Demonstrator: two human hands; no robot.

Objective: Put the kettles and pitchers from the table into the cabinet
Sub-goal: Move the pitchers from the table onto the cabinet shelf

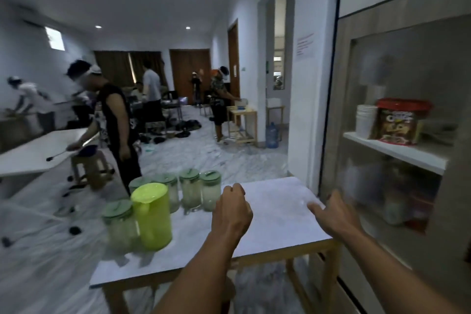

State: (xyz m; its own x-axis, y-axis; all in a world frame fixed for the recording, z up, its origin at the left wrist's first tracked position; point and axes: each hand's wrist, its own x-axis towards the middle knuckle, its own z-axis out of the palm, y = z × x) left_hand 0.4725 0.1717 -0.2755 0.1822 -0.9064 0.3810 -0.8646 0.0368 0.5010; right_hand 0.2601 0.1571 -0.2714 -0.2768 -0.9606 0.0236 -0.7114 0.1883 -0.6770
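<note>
Head view: left hand (232, 208) fisted (empty), right hand (335, 215) spread near the table (276, 219) edge.

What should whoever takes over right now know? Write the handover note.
Left hand: fingers curled, holds nothing, above the table.
Right hand: open, empty, near the table's right edge.
Things: one lime pitcher and five clear pitchers with green lids, all on the table's left side. The cabinet is to the right; its lower shelf is too blurred to read.
Done: cannot tell.
Left: move all six pitchers into the cabinet.
</note>
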